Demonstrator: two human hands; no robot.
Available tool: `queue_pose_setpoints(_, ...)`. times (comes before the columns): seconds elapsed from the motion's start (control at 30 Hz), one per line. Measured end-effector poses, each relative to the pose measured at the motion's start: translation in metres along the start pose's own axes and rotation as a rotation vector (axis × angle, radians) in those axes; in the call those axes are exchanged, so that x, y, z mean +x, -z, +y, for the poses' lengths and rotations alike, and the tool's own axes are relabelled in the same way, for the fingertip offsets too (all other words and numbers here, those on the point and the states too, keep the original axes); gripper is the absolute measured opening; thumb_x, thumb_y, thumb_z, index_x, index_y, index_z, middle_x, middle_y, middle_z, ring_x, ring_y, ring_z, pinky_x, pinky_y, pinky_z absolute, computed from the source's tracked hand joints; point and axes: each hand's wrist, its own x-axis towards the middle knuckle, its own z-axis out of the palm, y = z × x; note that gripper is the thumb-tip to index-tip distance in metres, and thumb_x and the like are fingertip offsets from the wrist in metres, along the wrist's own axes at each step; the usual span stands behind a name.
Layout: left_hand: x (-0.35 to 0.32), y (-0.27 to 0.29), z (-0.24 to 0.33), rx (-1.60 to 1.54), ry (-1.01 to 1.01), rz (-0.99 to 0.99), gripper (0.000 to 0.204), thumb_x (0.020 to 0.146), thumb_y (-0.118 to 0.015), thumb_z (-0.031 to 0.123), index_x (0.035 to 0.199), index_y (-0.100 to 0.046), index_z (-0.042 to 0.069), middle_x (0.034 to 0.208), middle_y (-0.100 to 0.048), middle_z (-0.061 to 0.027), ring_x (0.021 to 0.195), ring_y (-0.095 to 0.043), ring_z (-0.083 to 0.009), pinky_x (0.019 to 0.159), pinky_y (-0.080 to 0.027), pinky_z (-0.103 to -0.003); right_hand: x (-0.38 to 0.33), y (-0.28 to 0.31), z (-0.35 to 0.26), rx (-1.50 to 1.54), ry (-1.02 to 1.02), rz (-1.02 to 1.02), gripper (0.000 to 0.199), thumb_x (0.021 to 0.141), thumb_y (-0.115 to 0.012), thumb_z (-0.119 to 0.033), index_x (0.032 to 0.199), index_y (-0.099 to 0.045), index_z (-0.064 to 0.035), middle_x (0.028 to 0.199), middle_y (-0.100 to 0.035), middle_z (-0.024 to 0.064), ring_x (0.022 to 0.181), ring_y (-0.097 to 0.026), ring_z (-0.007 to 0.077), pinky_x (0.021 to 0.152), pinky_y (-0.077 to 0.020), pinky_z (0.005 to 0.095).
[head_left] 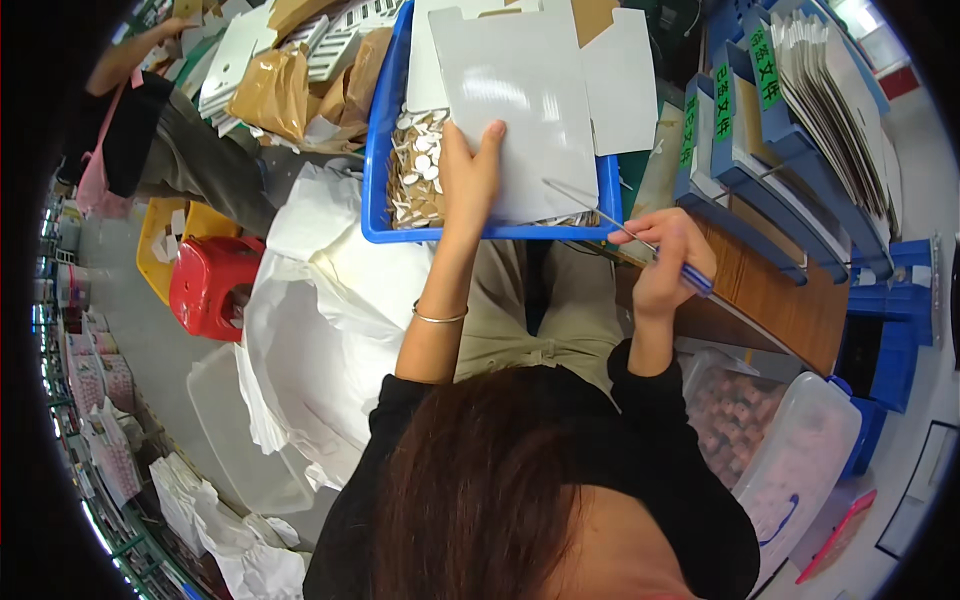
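My left hand (470,180) grips the left edge of a white flat board (520,120), thumb on its face and the other fingers partly hidden. The board lies tilted over a blue tray (372,200). Under it, small white round pieces and brown scraps (420,165) fill the tray. My right hand (675,260) is closed round the blue handle of a thin metal tool (600,212), perhaps a screwdriver. Its long shaft points left, with the tip over the board's lower right part. Whether the tip touches the board I cannot tell. Another white cut sheet (622,85) lies behind the board.
Blue file holders (740,150) with papers stand on a wooden desk (770,310) at right. A clear box of pink pieces (735,410) sits below. Left are white sacking (310,260), a red stool (210,285), a yellow crate (158,245) and another person (170,130). Brown packages (275,90) lie beyond.
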Motion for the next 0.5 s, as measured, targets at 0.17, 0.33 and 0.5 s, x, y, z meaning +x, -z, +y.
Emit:
queue_pose_setpoints(0.17, -0.002, -0.002, -0.005, -0.005, -0.123, 0.067, 0.036, 0.085, -0.057, 0.031, 0.093, -0.046, -0.002, 0.068, -0.047, -0.0094, 0.058, -0.044, -0.0189, 0.059, -0.042, -0.032, -0.009, -0.017, 0.005, -0.191, 0.071, 0.036, 0.021, 0.078, -0.049, 0.008, 0.059, -0.05, -0.001, 0.059, -0.059, 0.0052, 0.046, -0.048, 0.0117, 0.048, -0.0386, 0.0215)
queue_pose_setpoints(0.33, -0.002, -0.003, -0.009, -0.013, -0.156, 0.097, 0.036, 0.085, -0.058, 0.032, 0.088, -0.045, -0.001, 0.066, -0.044, -0.0079, 0.055, -0.042, -0.0191, 0.058, -0.041, -0.033, -0.015, -0.024, 0.002, -0.307, 0.112, -0.059, 0.024, 0.072, -0.055, 0.012, 0.057, -0.046, -0.0028, 0.06, -0.06, 0.0056, 0.044, -0.045, 0.0127, 0.047, -0.0383, 0.0211)
queue_pose_setpoints(0.5, -0.003, -0.004, -0.007, 0.089, -0.114, 0.074, 0.036, 0.086, -0.059, 0.032, 0.093, -0.051, -0.003, 0.067, -0.046, -0.004, 0.055, -0.043, -0.013, 0.049, -0.037, -0.023, -0.006, -0.052, 0.029, -0.339, 0.131, -0.202, 0.022, 0.071, -0.057, 0.01, 0.06, -0.045, -0.0037, 0.058, -0.049, 0.0038, 0.044, -0.035, 0.0156, 0.043, -0.0322, 0.026)
